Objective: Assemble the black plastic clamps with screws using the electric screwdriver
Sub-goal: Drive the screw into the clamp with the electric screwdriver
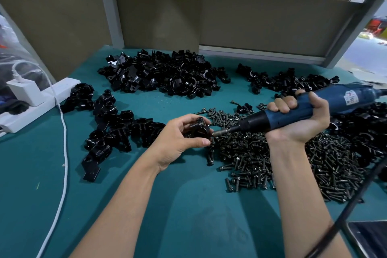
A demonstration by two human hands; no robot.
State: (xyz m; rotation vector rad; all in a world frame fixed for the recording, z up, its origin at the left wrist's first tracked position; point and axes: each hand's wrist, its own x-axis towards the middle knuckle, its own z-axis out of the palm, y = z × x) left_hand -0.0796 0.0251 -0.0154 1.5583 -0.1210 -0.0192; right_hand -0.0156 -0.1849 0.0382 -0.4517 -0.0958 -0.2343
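My left hand grips a black plastic clamp above the green table, thumb below and fingers curled over it. My right hand holds the blue electric screwdriver nearly level. Its metal bit points left and meets the clamp's right side. A wide heap of dark screws lies under and right of the tool. Loose clamp parts are piled at the back and back right. A row of black clamps lies to the left of my left hand.
A white power strip with a charger sits at the left edge, and its white cable runs down the table. The screwdriver's black cord crosses the lower right. Brown panels and a metal frame close the back.
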